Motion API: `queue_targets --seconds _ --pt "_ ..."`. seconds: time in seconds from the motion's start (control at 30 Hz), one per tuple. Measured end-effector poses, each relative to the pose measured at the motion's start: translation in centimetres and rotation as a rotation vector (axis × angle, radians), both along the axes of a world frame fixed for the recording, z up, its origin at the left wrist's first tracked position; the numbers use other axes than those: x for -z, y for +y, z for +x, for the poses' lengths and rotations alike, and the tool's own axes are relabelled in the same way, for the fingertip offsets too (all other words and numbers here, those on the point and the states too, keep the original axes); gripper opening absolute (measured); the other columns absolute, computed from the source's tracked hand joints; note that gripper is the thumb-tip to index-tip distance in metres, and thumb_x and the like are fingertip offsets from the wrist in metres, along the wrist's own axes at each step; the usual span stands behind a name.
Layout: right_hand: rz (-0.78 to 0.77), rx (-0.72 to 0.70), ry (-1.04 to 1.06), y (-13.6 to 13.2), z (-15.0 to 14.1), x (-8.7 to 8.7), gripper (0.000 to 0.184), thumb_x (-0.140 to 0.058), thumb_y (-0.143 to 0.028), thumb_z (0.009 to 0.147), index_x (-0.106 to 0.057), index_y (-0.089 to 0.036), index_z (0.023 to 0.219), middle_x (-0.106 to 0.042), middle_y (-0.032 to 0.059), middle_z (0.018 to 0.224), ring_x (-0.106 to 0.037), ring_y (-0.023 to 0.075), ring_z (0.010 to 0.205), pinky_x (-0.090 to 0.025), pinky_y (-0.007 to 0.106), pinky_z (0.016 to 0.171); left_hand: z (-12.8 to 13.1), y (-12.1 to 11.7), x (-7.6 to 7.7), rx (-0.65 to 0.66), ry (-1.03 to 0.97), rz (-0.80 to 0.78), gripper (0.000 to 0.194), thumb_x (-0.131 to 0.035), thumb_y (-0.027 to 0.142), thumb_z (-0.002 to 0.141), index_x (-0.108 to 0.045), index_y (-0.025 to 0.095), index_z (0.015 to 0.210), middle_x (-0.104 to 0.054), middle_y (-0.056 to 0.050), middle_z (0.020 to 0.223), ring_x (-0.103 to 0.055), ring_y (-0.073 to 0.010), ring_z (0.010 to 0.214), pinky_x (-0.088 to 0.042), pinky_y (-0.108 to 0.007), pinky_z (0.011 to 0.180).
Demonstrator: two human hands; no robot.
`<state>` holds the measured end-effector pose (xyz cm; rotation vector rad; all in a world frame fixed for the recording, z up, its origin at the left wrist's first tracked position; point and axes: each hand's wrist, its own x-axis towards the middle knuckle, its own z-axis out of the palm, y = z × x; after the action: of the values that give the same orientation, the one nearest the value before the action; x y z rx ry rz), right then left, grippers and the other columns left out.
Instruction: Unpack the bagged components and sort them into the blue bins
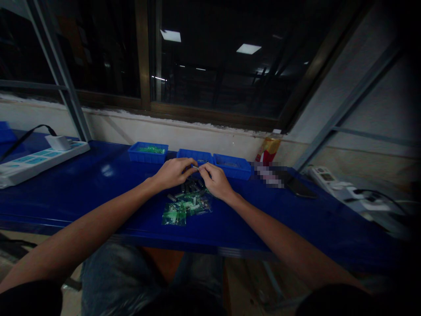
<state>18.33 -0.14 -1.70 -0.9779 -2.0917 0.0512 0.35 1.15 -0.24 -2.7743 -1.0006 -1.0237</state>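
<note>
My left hand [176, 172] and my right hand [216, 181] meet above the blue table, fingertips pinched together. Between them is a small, thin, pale piece [197, 167], too small to name; both hands grip it. Below the hands lie several small dark cylindrical pieces [189, 186], partly hidden by the fingers. Closer to me are several clear plastic packets with green and white print [175, 213], some overlapping. Just behind the hands stands a blue bin [194, 153], its contents mostly hidden.
Another blue bin [148, 157] at the left holds green packets; a third blue bin [232, 166] stands right. A phone [301, 188], a red and yellow package [269, 150] and a power strip [324, 175] lie farther right. A white power strip [42, 160] is at far left.
</note>
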Motion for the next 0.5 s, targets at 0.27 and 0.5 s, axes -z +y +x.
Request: queue_targets --seconds 0.27,0.5 --pt "0.057 -0.029 0.014 -0.3 0.2 0.1 0.019 -0.051 -0.024 0.08 -0.051 -0.019 0.099 -0.055 0.0017 0.077 -0.054 0.0153 0.074 -0.043 0.029 0.07 0.1 -0.1 -0.2 -0.112 0.082 0.003 0.042 -0.028 0.035 0.092 -0.059 0.014 0.075 -0.061 -0.005 0.069 -0.056 -0.0141 0.064 -0.039 -0.026 0.059" --pt "0.128 0.089 -0.071 1.5 1.0 0.1 0.019 -0.045 -0.03 0.086 -0.06 -0.018 0.085 -0.057 0.0039 0.076 -0.054 0.0165 0.076 -0.042 0.029 0.07 0.0 0.2 0.3 -0.249 0.177 -0.173 0.049 -0.022 0.046 0.091 -0.061 0.016 0.088 -0.064 -0.008 0.079 -0.06 -0.0189 0.071 -0.041 -0.029 0.062"
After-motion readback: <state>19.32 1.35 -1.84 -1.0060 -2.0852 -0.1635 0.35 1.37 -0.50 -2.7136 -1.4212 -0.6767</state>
